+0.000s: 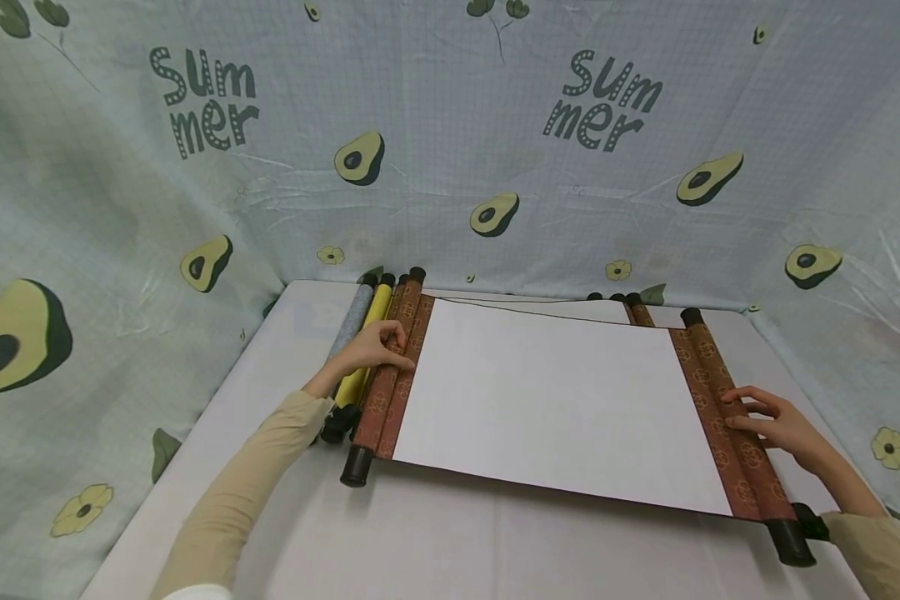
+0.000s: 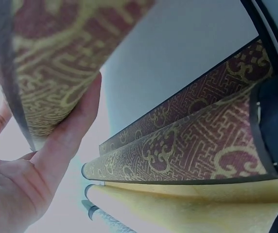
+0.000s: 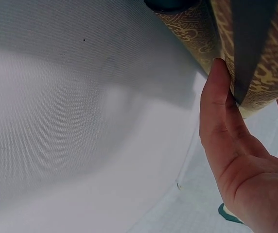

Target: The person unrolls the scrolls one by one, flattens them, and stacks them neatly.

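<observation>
A partly unrolled scroll (image 1: 555, 404) with a blank white sheet and red-brown, gold-patterned end bands is stretched between the two hands. At its left roller, the left hand (image 1: 371, 350) grips the patterned band; the left wrist view shows the thumb and fingers of this hand (image 2: 37, 155) round the roller. On the opposite side, the right hand (image 1: 780, 427) holds the right roller (image 1: 735, 417), fingers curled over it. In the right wrist view, this hand (image 3: 246, 155) grips the patterned roller from below. The scroll's front edge appears raised above the table, casting a shadow.
Behind the held scroll lies another white-sheeted scroll (image 1: 540, 309) with patterned rollers. Left of it are a yellow roll (image 1: 378, 304) and a grey roll (image 1: 351, 315). The white table (image 1: 450, 550) meets a hanging cloth printed with avocados (image 1: 435, 108) at the back and sides.
</observation>
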The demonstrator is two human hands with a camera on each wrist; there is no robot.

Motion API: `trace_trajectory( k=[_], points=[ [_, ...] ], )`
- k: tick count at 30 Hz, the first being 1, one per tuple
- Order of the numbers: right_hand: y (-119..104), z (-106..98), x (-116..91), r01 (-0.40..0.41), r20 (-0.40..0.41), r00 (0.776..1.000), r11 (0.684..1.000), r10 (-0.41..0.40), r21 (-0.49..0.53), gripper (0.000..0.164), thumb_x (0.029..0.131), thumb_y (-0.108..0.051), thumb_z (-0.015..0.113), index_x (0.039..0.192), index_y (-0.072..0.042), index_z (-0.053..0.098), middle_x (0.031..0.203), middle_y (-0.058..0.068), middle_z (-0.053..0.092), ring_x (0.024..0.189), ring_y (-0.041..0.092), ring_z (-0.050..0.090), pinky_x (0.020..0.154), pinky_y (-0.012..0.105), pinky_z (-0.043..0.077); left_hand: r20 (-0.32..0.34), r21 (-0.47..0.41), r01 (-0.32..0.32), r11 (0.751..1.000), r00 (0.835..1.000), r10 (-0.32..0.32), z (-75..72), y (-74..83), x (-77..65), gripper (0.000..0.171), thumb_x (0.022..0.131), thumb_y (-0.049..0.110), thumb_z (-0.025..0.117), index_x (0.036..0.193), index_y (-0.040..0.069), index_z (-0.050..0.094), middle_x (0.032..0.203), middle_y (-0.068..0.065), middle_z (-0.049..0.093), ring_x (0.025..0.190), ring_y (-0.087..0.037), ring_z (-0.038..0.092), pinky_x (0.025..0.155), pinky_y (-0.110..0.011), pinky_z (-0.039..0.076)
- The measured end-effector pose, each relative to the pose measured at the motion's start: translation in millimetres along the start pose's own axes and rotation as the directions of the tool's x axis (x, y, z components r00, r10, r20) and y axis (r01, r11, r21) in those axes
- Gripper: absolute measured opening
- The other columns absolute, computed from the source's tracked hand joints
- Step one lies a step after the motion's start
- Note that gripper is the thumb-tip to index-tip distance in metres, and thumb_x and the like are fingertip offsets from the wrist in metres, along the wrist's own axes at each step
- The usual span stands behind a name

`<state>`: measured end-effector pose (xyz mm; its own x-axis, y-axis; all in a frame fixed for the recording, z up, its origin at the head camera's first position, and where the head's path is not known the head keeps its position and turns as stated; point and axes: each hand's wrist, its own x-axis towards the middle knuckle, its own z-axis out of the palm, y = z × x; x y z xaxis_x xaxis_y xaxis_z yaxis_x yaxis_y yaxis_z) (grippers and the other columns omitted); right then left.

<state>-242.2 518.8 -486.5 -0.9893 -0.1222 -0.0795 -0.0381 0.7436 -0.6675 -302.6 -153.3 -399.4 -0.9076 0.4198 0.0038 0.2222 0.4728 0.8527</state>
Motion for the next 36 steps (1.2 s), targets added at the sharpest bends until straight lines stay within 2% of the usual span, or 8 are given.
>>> trace_trajectory(
  k=[9, 15, 17, 22, 24, 29, 31, 36],
  points=[
    [-0.5, -1.0, 0.1, -0.007, 0.021, 1.0, 1.0, 0.007, 0.006, 0.059, 0.08, -0.055, 0.053, 0.125, -0.018, 0.044, 0.112, -0.028, 0.035, 0.09, -0.017, 0.035, 0.064, 0.043, 0.048, 0.003, -0.034, -0.022, 0.999, 1.0, 0.022, -4.5, -0.7, 2.3, 0.031, 0.069, 0.002, 0.072, 0.081, -0.002, 0.044, 0.069, -0.003, 0.037, 0.047, -0.009, 0.027, 0.045, -0.024, 0.029],
    [1.3, -3.6, 1.7, -0.019, 0.035, 0.999, 1.0, 0.019, -0.008, 0.057, 0.081, -0.053, 0.054, 0.126, -0.019, 0.043, 0.113, -0.027, 0.034, 0.091, -0.015, 0.034, 0.063, 0.043, 0.047, 0.011, -0.048, 0.019, 0.999, 1.0, -0.018, -6.3, -0.1, 2.7, 0.028, 0.073, 0.002, 0.069, 0.081, -0.001, 0.042, 0.06, -0.001, 0.034, 0.043, -0.008, 0.026, 0.043, -0.024, 0.029],
    [0.1, -4.8, 1.6, -0.028, 0.038, 0.999, 0.999, 0.029, -0.017, 0.056, 0.081, -0.052, 0.054, 0.126, -0.019, 0.042, 0.113, -0.026, 0.034, 0.091, -0.014, 0.036, 0.063, 0.042, 0.048, 0.018, -0.055, 0.031, 0.998, 0.999, -0.03, -7.5, 9.4, -2.1, 0.026, 0.074, -0.001, 0.066, 0.082, -0.004, 0.042, 0.058, -0.001, 0.032, 0.042, -0.008, 0.026, 0.043, -0.024, 0.028],
    [-4.2, -6.5, 1.4, -0.042, 0.046, 0.998, 0.998, 0.044, -0.041, 0.055, 0.083, -0.049, 0.054, 0.127, -0.019, 0.041, 0.123, -0.003, 0.039, 0.099, 0.011, 0.048, 0.061, 0.041, 0.048, 0.018, -0.062, 0.042, 0.997, 0.999, -0.041, -7.6, 15.0, -3.8, 0.024, 0.076, -0.004, 0.063, 0.085, -0.009, 0.041, 0.057, -0.002, 0.032, 0.042, -0.007, 0.026, 0.042, -0.023, 0.027],
    [-2.9, -6.5, 2.4, -0.043, 0.048, 0.998, 0.998, 0.045, -0.044, 0.056, 0.082, -0.05, 0.054, 0.126, -0.019, 0.041, 0.125, 0.004, 0.039, 0.1, 0.017, 0.048, 0.06, 0.04, 0.048, 0.011, -0.069, 0.047, 0.997, 0.999, -0.046, -6.5, 6.0, 1.5, 0.024, 0.076, -0.003, 0.063, 0.084, -0.007, 0.041, 0.057, -0.001, 0.033, 0.043, -0.008, 0.027, 0.043, -0.024, 0.027],
    [2.0, -9.1, 8.8, -0.048, 0.053, 0.997, 0.998, 0.05, -0.039, 0.056, 0.081, -0.051, 0.056, 0.125, -0.021, 0.041, 0.12, -0.003, 0.041, 0.092, -0.001, 0.046, 0.061, 0.04, 0.048, -0.014, -0.087, 0.034, 0.996, 0.999, -0.036, -5.7, 1.3, 9.3, 0.024, 0.075, -0.002, 0.063, 0.08, -0.004, 0.04, 0.061, 0.0, 0.038, 0.05, -0.011, 0.033, 0.048, -0.025, 0.03],
    [3.7, -10.8, 11.9, -0.053, 0.05, 0.997, 0.998, 0.054, -0.036, 0.056, 0.081, -0.049, 0.057, 0.126, -0.02, 0.041, 0.121, 0.0, 0.041, 0.092, -0.002, 0.044, 0.061, 0.04, 0.048, -0.034, -0.087, 0.021, 0.996, 0.999, -0.024, -5.5, 1.1, 12.4, 0.024, 0.074, -0.003, 0.064, 0.079, -0.004, 0.04, 0.062, 0.0, 0.039, 0.053, -0.011, 0.035, 0.05, -0.026, 0.03],
    [4.2, -14.0, 17.4, -0.06, 0.039, 0.997, 0.998, 0.06, -0.011, 0.058, 0.081, -0.048, 0.058, 0.128, -0.02, 0.039, 0.128, 0.013, 0.035, 0.109, 0.027, 0.043, 0.062, 0.043, 0.048, -0.071, -0.085, 0.055, 0.995, 0.996, -0.061, -5.3, 0.5, 18.9, 0.024, 0.074, 0.0, 0.067, 0.083, -0.003, 0.045, 0.062, 0.002, 0.041, 0.056, -0.012, 0.036, 0.052, -0.026, 0.031]
  ],
)
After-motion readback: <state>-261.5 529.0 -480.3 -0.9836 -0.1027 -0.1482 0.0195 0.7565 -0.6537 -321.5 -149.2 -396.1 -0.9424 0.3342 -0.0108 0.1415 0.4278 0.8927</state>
